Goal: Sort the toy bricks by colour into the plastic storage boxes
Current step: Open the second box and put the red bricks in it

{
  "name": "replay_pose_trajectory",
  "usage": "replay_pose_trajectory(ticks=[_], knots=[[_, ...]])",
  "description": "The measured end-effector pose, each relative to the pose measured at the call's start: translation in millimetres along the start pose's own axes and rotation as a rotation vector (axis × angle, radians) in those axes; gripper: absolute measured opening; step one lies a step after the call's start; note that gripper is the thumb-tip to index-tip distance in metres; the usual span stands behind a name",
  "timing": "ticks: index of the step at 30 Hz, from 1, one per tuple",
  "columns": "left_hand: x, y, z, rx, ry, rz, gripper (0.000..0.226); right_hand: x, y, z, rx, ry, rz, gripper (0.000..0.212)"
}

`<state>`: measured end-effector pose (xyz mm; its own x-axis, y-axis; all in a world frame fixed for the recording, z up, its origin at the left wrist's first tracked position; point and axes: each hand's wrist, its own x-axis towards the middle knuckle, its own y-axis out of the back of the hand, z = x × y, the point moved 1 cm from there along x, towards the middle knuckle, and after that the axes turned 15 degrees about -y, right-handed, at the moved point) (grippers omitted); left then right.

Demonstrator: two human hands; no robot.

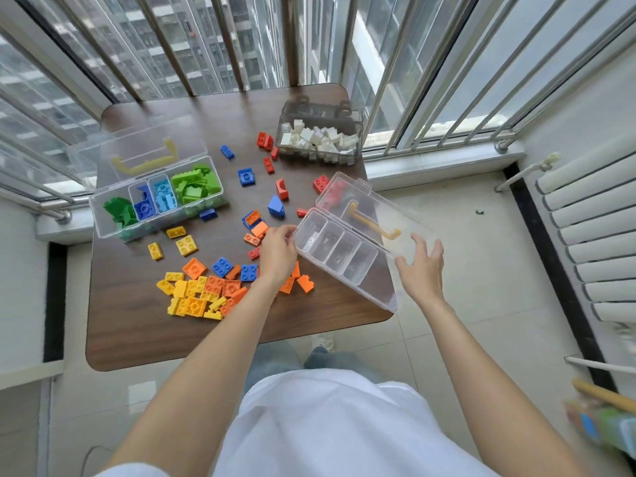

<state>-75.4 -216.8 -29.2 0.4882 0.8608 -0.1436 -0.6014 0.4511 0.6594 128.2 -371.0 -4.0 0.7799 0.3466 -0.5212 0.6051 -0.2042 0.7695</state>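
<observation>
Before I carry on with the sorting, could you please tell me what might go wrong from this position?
1. The empty divided box juts past the table's right edge; only the left hand grips its corner, while the right hand is open beside the lid, so it might tip off.
2. Its open lid lies over some red bricks, possibly trapping or nudging them.
3. The left forearm crosses the orange and yellow pile and could scatter it.

Loose bricks (206, 290) between boxes (156, 197) on table (137, 332)
</observation>
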Motion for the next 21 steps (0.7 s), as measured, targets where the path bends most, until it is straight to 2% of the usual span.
replay_pose_trajectory(ticks=[3,4,6,9,14,18,21], knots=[[5,-7,15,-0.001,-0.041,-0.034,0.033,-16,-18,10,-0.216,0.277,0.205,0.047],[8,-10,18,0.001,-0.060,-0.041,0.032,-21,-22,10,-0.256,0.359,0.231,0.049],[13,-16,26,-0.012,-0.094,-0.049,0.032,-28,-30,8,-0.342,0.439,0.177,0.063],[22,-17,35,-0.054,-0.127,-0.070,0.034,-31,-40,6,-0.484,0.439,0.169,0.082],[32,-11,35,-0.043,-0.174,-0.184,0.047,-22,-38,-12,-0.535,0.366,0.308,0.073],[34,7,14,0.063,-0.193,-0.090,0.048,-19,-44,-42,-0.522,0.260,0.290,0.077],[37,25,-7,0.152,-0.212,-0.059,0.048,-21,-53,-63,-0.533,0.259,0.254,0.076]])
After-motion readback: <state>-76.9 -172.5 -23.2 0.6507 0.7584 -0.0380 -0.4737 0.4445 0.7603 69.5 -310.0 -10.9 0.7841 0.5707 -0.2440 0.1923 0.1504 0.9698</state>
